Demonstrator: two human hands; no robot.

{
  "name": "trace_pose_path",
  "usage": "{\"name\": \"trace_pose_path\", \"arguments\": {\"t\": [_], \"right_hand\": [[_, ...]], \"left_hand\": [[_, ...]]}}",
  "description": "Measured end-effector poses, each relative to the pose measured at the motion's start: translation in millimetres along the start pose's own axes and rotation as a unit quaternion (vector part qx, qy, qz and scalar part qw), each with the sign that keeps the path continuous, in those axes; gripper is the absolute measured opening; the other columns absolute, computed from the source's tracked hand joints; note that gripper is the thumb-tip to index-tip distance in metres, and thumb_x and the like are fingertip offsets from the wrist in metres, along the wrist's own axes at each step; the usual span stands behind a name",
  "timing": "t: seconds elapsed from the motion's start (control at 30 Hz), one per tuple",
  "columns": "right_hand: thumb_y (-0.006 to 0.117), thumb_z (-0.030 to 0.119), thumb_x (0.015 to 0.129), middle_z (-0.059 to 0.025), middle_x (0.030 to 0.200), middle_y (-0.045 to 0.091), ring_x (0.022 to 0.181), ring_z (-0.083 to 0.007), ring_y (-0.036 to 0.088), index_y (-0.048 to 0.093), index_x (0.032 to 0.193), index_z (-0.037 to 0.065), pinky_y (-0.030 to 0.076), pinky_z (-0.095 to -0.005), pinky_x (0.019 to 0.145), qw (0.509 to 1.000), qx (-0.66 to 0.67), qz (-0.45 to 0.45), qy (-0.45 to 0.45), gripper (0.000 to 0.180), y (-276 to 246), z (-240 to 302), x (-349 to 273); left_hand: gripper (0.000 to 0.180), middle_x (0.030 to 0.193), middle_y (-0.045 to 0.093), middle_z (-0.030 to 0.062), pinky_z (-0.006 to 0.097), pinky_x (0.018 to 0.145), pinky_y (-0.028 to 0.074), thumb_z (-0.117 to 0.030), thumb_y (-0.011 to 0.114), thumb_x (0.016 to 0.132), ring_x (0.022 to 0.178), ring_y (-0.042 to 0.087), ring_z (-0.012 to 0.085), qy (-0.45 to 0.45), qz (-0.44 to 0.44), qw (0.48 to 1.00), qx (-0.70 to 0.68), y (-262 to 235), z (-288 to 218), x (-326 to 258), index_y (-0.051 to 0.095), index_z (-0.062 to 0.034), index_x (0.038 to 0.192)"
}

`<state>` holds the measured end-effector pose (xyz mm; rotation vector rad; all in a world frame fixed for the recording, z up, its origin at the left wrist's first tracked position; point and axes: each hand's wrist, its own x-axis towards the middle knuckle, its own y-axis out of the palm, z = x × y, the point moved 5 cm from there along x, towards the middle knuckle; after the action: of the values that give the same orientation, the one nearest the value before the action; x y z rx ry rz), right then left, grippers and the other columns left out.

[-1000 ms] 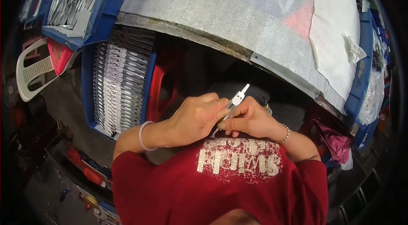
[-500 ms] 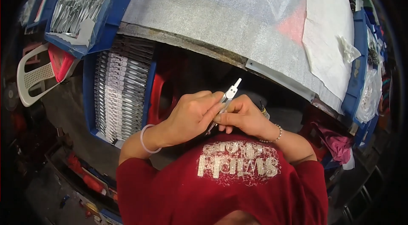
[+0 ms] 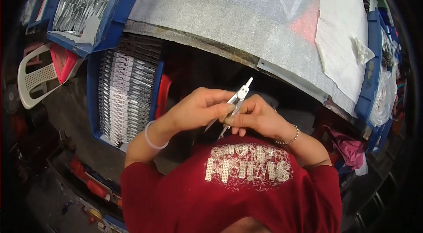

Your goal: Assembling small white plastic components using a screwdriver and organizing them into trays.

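A drawing compass (image 3: 243, 91) with a white head and handle is held in front of my chest, its handle tilted up and to the right. Its two metal legs stand slightly apart, pointing down toward my shirt. My left hand (image 3: 200, 109) pinches the left leg between thumb and fingers. Closed on the other leg, just below the hinge, is my right hand (image 3: 257, 117). The fingers partly cover both legs, and the lower tips are hard to make out.
A blue crate (image 3: 93, 101) packed with rows of compasses stands at the left. Above it, a blue bin (image 3: 115, 26) holds metal compass legs. The worktable (image 3: 211, 17) has a grey foam cover and a white sheet (image 3: 341, 26). A white plastic chair (image 3: 33, 76) is far left.
The compass legs have spread a little, where before they lay close together. My left hand has shifted slightly, its fingers now on one leg.
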<state>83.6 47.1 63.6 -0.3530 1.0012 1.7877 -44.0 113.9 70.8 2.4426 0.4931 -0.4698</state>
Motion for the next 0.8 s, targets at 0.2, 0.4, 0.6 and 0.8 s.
{"name": "trace_pose_path", "arguments": {"t": [0.2, 0.4, 0.6, 0.8], "right_hand": [[0.07, 0.014, 0.087, -0.005, 0.07, 0.065, 0.058, -0.0081, 0.059, 0.07, 0.079, 0.001, 0.046, -0.0191, 0.051, 0.995, 0.096, 0.028, -0.01, 0.016, -2, -3, -6], [0.068, 0.013, 0.088, -0.0053, 0.073, 0.066, 0.061, -0.0074, 0.059, 0.069, 0.08, 0.0, 0.047, -0.0192, 0.056, 0.999, 0.053, -0.003, 0.01, 0.015, -7, -18, -22], [0.072, 0.01, 0.078, -0.0153, 0.092, 0.06, 0.073, -0.0282, 0.061, 0.061, 0.101, 0.0, 0.05, -0.0327, 0.067, 0.788, -0.434, -0.364, -0.242, 0.027, -54, 1, -83], [0.069, 0.013, 0.081, -0.02, 0.099, 0.058, 0.082, -0.0394, 0.06, 0.046, 0.118, 0.0, 0.049, -0.0429, 0.069, 0.755, -0.534, -0.357, -0.129, 0.045, -71, -59, -75]], "left_hand": [[0.059, 0.092, 0.066, 0.0072, 0.015, 0.055, 0.042, -0.034, 0.068, 0.088, 0.065, 0.057, 0.0064, 0.031, 0.141, 0.92, -0.364, 13, 33, 19, 0.05, 0.0023, 0.131], [0.045, 0.093, 0.064, 0.005, 0.019, 0.064, 0.044, -0.026, 0.076, 0.081, 0.071, 0.056, 0.0095, 0.018, 0.094, 0.936, -0.338, 9, 68, 26, 0.062, 0.0029, 0.112], [0.035, 0.099, 0.063, 0.0063, 0.027, 0.084, 0.049, -0.014, 0.074, 0.082, 0.092, 0.062, 0.0152, 0.078, 0.075, 0.918, -0.381, 4, 71, 30, 0.064, 0.0029, 0.111], [0.028, 0.097, 0.063, 0.0064, 0.032, 0.088, 0.049, -0.014, 0.072, 0.084, 0.098, 0.06, 0.0174, 0.064, 0.035, 0.914, -0.399, 9, 75, 43, 0.066, 0.0012, 0.106]]}}
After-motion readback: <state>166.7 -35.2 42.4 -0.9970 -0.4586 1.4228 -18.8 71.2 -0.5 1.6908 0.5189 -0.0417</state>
